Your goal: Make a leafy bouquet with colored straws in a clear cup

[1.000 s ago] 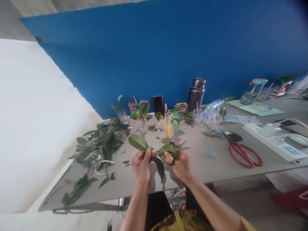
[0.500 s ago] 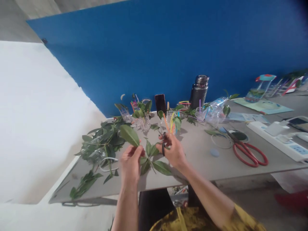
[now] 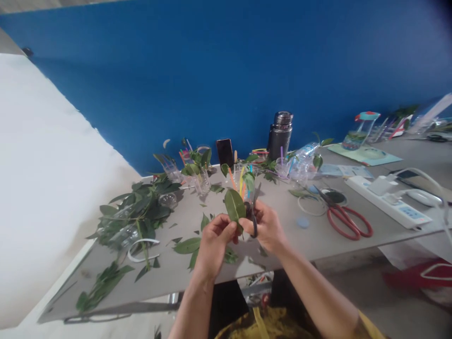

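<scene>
My left hand (image 3: pixel 215 245) pinches the stem end of a glossy green leaf (image 3: pixel 235 205), which stands upright above my fingers. My right hand (image 3: pixel 267 227) is shut on small black-handled scissors (image 3: pixel 253 223), right beside the leaf, and their blades point up past it. The scissor blades are partly hidden by the leaf and my fingers. Under my hands, loose cut leaves (image 3: pixel 187 245) lie on the grey table (image 3: pixel 300 240). A heap of leafy branches (image 3: pixel 136 212) with clear plastic pieces lies to the left.
Behind my hands stand clear cups with coloured straws (image 3: pixel 242 181), a phone (image 3: pixel 225 153) and a steel flask (image 3: pixel 280 129). Red-handled scissors (image 3: pixel 348 222) and a white power strip (image 3: pixel 388 202) lie right. A blue wall rises behind the table.
My hands have come together, and the left hand's leaf now stands right beside the scissors. The view has swung slightly, shifting the table's contents left.
</scene>
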A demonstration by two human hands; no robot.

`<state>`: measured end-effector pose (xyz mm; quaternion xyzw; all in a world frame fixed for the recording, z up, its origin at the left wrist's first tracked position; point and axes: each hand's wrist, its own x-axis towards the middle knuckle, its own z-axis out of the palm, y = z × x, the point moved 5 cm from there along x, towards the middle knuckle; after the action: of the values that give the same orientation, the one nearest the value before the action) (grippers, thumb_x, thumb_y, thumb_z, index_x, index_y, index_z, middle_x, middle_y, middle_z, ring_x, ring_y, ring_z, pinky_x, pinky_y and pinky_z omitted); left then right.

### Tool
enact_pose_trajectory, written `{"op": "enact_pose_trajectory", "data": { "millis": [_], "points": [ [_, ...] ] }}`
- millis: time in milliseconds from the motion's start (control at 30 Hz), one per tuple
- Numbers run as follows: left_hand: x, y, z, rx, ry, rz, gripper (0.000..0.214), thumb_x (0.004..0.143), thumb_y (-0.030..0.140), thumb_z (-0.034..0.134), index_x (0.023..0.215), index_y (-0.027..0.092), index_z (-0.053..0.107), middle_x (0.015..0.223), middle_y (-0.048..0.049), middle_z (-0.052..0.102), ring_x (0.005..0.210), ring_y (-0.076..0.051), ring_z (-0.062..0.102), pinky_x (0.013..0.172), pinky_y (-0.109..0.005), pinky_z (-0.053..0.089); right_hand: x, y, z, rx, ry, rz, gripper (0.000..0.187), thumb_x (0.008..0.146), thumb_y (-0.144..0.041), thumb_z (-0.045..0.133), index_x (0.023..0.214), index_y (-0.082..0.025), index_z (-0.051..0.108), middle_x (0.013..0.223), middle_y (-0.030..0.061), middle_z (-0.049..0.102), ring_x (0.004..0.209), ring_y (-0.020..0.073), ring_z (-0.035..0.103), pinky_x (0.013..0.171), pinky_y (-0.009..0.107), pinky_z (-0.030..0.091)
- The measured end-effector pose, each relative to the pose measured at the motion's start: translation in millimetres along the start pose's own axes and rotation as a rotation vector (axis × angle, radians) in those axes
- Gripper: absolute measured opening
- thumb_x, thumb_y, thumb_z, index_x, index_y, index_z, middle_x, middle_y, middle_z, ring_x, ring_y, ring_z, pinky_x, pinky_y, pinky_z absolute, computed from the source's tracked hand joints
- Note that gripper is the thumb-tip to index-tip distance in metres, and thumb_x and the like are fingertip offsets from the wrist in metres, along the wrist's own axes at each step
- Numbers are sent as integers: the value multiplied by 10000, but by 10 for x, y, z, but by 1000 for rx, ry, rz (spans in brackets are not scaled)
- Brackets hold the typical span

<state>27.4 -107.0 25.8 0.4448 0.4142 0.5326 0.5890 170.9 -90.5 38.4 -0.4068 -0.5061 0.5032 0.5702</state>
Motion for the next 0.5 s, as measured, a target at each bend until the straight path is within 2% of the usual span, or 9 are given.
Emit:
{"op": "enact_pose_trajectory", "data": {
  "millis": [133, 300, 400, 500],
  "points": [
    [89, 57, 53, -158, 57, -25, 438, 636, 402, 969, 722, 176, 604, 607, 39, 616, 537, -85, 541, 531, -209, 428, -25, -42, -115, 1, -2, 44, 446, 662, -509, 880, 861, -200, 628, 688, -28, 608, 592, 121, 498, 533, 235, 398],
    [169, 193, 114, -262, 118, -18, 508, 594, 440, 989, 736, 189, 570, 629, 37, 625, 575, -105, 586, 534, -213, 432, -249, 78, -48, 38, -247, 49, 716, 718, -872, 733, 860, -173, 678, 728, 29, 615, 652, 152, 506, 563, 259, 364],
    [193, 223, 119, -215, 131, 19, 479, 628, 432, 972, 737, 186, 576, 644, 42, 631, 552, -89, 576, 537, -207, 423, -384, 230, 14, 30, -341, 69, 739, 753, -911, 679, 792, -173, 665, 685, 28, 602, 617, 141, 469, 551, 260, 332],
    [195, 226, 136, -150, 111, 43, 440, 671, 440, 944, 727, 182, 592, 647, 37, 641, 537, -83, 571, 545, -207, 431, -433, 309, 57, 43, -378, 94, 723, 777, -897, 674, 756, -175, 651, 648, 19, 597, 584, 124, 439, 545, 253, 313]
  ]
}}
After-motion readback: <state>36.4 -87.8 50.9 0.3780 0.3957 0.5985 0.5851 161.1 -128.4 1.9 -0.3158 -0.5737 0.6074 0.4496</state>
